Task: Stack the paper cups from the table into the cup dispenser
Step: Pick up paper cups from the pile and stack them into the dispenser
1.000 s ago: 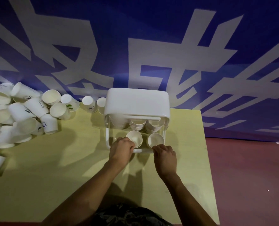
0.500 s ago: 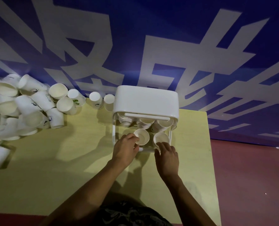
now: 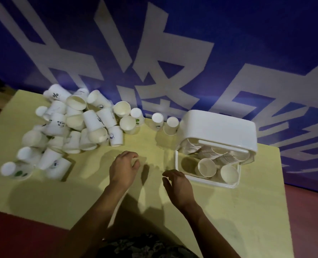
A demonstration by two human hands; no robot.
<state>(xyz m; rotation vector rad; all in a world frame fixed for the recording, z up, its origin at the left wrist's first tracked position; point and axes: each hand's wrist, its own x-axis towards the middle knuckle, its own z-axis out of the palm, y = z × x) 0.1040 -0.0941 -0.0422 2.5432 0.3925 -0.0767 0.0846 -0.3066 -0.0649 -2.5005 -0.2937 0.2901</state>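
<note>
Dozens of paper cups (image 3: 74,125) lie heaped at the table's (image 3: 229,220) far left, some upright, some tipped or mouth-down, with 2 strays (image 3: 165,123) standing between the heap and the cup dispenser (image 3: 217,131) at far right. Cups already sit inside its clear lower bin, 2 mouths showing at the front. Both hands hover empty over bare tabletop between heap and dispenser: the left hand (image 3: 123,169) loosely curled with fingers bent, the right hand (image 3: 178,185) half-spread, palm turned toward the left. These cups look light, thin-walled and easily crushed, so my judgement is to pinch each gently near the stiffer rolled rim, or cradle the sidewall, and nest it straight; tilted cups would likely jam.
</note>
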